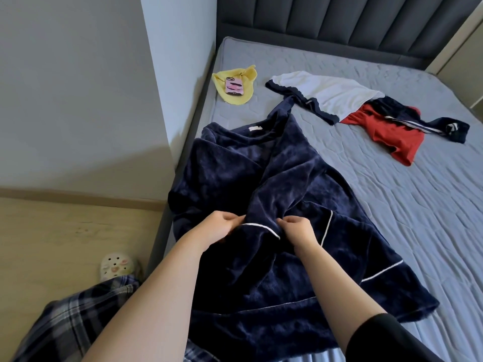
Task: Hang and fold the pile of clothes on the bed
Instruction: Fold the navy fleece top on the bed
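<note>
A dark navy velvet robe (274, 178) with thin white piping lies spread over the near left part of the bed (405, 205), its collar pointing toward the headboard. My left hand (219, 227) pinches a white-piped edge of the robe. My right hand (300, 228) pinches the same edge a short way to the right. Farther back lie a white top with navy trim (326, 94) and a red and navy garment (386, 131), both loosely spread.
A yellow cloth (235, 84) with a pink-cased phone (234, 86) on it sits at the bed's far left corner. A grey padded headboard (339, 22) stands behind. A wall (78, 87) and wooden floor (52, 244) lie to the left, my slippered foot (117, 265) near the bed frame.
</note>
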The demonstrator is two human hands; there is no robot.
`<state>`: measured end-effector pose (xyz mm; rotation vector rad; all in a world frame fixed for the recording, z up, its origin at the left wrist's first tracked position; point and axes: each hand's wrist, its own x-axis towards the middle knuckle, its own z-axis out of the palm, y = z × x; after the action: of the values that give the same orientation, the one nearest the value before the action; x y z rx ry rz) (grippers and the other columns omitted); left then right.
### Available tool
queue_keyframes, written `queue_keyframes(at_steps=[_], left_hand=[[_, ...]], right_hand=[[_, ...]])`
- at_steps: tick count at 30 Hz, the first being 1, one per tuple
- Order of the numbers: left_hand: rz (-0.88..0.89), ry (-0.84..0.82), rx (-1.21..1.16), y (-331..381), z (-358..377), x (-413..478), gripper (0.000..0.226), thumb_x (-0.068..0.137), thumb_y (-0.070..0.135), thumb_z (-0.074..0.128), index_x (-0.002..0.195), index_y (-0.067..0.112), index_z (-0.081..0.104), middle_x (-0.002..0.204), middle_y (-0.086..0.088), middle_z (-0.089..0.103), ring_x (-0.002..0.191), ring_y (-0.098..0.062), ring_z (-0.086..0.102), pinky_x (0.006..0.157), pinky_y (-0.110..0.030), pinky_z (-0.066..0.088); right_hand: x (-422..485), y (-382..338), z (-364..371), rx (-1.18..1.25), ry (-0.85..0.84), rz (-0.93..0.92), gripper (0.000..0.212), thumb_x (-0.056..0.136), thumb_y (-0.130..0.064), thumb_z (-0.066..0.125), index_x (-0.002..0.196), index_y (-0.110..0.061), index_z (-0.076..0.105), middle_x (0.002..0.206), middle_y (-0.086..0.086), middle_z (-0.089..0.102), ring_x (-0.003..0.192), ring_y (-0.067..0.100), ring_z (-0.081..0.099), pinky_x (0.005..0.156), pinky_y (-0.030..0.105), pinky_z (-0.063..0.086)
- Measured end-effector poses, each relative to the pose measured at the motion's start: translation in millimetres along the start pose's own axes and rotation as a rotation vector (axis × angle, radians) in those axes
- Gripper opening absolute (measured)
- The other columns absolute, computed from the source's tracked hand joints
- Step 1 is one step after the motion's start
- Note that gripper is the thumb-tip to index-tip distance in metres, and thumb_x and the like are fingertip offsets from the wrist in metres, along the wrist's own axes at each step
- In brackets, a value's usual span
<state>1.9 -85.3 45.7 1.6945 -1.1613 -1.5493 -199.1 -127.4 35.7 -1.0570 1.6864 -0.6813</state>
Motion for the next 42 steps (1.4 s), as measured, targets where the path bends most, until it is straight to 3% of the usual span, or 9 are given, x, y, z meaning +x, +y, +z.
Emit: queue_keyframes(at_steps=[7,13,16,21,24,29,32,37,42], left_hand=[[-0.014,-0.063,0.054,-1.0,14.7,-1.6,0.02,0.081,0.033,0.075,0.065,0.022,0.068,0.06,0.004,0.063,0.056,-0.009,0.059,0.055,-0.017,0.046],[-0.089,0.079,-0.343,3.0,-14.5,2.0,0.026,0.091,0.018,0.063,0.116,0.009,0.065,0.102,-0.01,0.07,0.102,-0.027,0.063,0.085,-0.03,0.049],[-0.221,0.161,0.181,-10.6,-8.9,2.6,0.032,0.094,0.025,0.057,0.12,0.006,0.061,0.119,-0.013,0.062,0.109,-0.029,0.056,0.091,-0.033,0.042],[-0.324,-0.057,0.007,-4.0,-6.5,-5.3,0.087,0.075,0.068,0.062,0.144,0.021,0.038,0.146,-0.002,0.042,0.131,-0.025,0.041,0.102,-0.037,0.032],[-0.209,-0.26,-0.009,-6.1,-11.6,-7.2,0.064,0.074,0.03,0.079,0.132,0.028,0.052,0.135,0.002,0.056,0.125,-0.022,0.049,0.107,-0.04,0.037],[-0.217,-0.223,-0.106,-11.6,-19.2,-9.6,0.078,0.075,-0.018,0.05,0.137,0.029,0.044,0.116,-0.009,0.063,0.104,-0.026,0.059,0.085,-0.035,0.053],[-0.23,0.034,0.257,-12.7,-10.4,-8.1,0.071,0.077,-0.006,0.043,0.139,0.027,0.044,0.124,-0.009,0.052,0.098,-0.023,0.051,0.083,-0.03,0.045],[0.093,0.5,0.696,-1.6,16.8,-5.3,0.026,0.089,0.019,0.045,0.114,0.022,0.054,0.115,0.0,0.056,0.087,-0.019,0.051,0.067,-0.032,0.039],[-0.163,0.147,0.739,10.4,22.9,-3.8,0.068,0.079,0.062,0.055,0.128,0.019,0.038,0.121,-0.002,0.053,0.104,-0.025,0.054,0.073,-0.034,0.042]], right_hand=[[-12.7,-12.7,5.7,-0.021,-0.154,-0.057,0.03,0.092,-0.021,0.059,0.085,0.006,0.069,0.07,0.011,0.062,0.065,0.019,0.054,0.062,0.03,0.045],[-1.9,-5.8,-12.6,0.181,0.331,-0.034,0.029,0.093,-0.013,0.052,0.091,0.016,0.058,0.07,0.007,0.049,0.063,0.017,0.043,0.054,0.025,0.033],[-9.9,13.4,-0.5,0.199,0.048,0.207,0.024,0.096,-0.014,0.052,0.104,0.006,0.063,0.074,0.011,0.061,0.062,0.023,0.058,0.053,0.029,0.049],[-19.2,21.5,-3.5,0.317,-0.278,0.284,0.039,0.089,-0.046,0.06,0.108,-0.013,0.067,0.098,0.01,0.073,0.088,0.028,0.07,0.069,0.034,0.056],[-27.8,20.1,-2.3,0.366,-0.414,0.179,0.026,0.086,-0.015,0.068,0.111,-0.008,0.064,0.096,0.013,0.074,0.083,0.026,0.071,0.066,0.034,0.057],[-30.6,29.3,1.3,0.066,0.055,-0.042,0.026,0.083,-0.017,0.07,0.106,-0.011,0.06,0.104,0.01,0.07,0.087,0.025,0.067,0.077,0.037,0.058],[-34.3,31.0,1.3,-0.407,-0.213,-0.014,0.044,0.083,-0.031,0.068,0.12,-0.02,0.046,0.108,0.005,0.061,0.068,0.022,0.067,0.045,0.027,0.052],[-23.7,3.1,-19.2,-0.571,-0.264,-0.038,0.042,0.091,-0.044,0.056,0.106,-0.004,0.054,0.068,0.014,0.07,0.048,0.027,0.066,0.044,0.03,0.054],[-22.0,-0.3,-23.6,-0.277,-0.476,0.175,0.045,0.083,-0.05,0.067,0.102,-0.009,0.064,0.084,0.005,0.072,0.069,0.018,0.07,0.058,0.029,0.055]])
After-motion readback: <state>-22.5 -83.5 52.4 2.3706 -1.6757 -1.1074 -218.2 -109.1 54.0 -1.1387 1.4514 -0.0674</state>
